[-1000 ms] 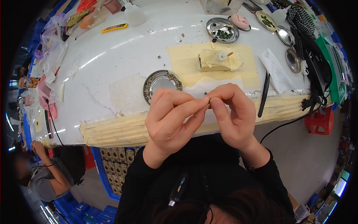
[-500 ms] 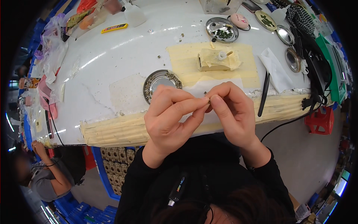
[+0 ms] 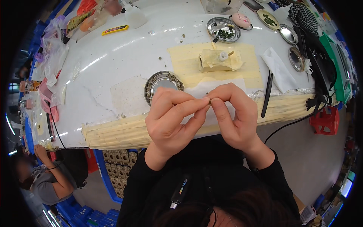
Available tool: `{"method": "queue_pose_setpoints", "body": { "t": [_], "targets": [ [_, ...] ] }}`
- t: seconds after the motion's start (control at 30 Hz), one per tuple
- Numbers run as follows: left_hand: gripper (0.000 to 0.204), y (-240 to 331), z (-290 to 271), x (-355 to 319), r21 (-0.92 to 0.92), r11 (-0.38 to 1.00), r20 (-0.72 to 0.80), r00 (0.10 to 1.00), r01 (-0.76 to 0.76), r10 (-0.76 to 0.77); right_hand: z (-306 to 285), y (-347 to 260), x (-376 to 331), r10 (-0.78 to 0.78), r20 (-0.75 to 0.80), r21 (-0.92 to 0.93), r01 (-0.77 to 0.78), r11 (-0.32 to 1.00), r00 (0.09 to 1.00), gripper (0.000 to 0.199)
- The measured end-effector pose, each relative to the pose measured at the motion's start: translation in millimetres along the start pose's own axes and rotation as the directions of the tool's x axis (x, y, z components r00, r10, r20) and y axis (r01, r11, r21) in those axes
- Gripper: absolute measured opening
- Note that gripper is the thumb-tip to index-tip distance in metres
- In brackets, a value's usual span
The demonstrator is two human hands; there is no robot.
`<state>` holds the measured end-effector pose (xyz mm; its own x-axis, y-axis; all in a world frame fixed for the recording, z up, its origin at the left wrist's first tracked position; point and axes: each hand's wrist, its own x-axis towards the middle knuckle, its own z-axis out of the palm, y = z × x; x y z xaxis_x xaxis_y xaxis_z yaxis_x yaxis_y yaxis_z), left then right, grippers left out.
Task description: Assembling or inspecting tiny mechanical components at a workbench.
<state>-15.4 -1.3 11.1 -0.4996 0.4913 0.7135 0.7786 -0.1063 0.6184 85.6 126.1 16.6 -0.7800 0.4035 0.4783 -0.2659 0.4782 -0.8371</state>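
My left hand and my right hand meet fingertip to fingertip above the padded front edge of the table. Between their tips sits a tiny dark piece, too small to name, and both hands are closed in a pinch at it. Just behind my left hand is a round metal dish with small greyish bits around its inner edge; my fingers hide its near part. White paper lies under the hands. Beyond it, a taped block carries a small white pot with a stick in it.
A black tweezer-like tool and a folded white tissue lie to the right. Farther back is a metal plate of small dark green pieces. A blue crate of patterned blocks stands below the table. Another person works at left.
My fingertips have shifted slightly, and the dark piece between them shows a little more. The right thumb has moved a bit lower. Otherwise the view has only drifted slightly.
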Motion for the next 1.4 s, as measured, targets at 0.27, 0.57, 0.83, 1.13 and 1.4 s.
{"method": "queue_pose_setpoints", "body": {
  "t": [0.27,0.57,0.83,1.13,1.4],
  "targets": [
    [0.029,-1,-4,0,-0.11,0.991,0.044,0.997,0.07,-0.065,0,-5,-2,0.174,0.027,0.219,-0.175,0.96,0.984,0.005],
    [0.031,1,2,2,0.035,0.995,0.017,0.996,-0.089,0.089,-1,4,-6,0.056,-0.025,0.074,-0.055,0.996,0.998,0.004],
    [0.031,0,-1,1,-0.007,0.998,0.024,0.998,-0.063,0.064,-1,0,-6,0.079,-0.007,0.096,-0.078,0.992,0.997,0.004],
    [0.032,-1,-2,0,-0.029,0.999,0.032,0.999,-0.032,0.033,1,0,-2,0.154,0.008,0.149,-0.154,0.977,0.988,0.003],
    [0.028,0,0,1,0.046,0.999,-0.028,0.999,-0.022,0.024,5,2,2,-0.167,-0.046,-0.207,0.155,0.966,0.985,0.009]
  ]
}}
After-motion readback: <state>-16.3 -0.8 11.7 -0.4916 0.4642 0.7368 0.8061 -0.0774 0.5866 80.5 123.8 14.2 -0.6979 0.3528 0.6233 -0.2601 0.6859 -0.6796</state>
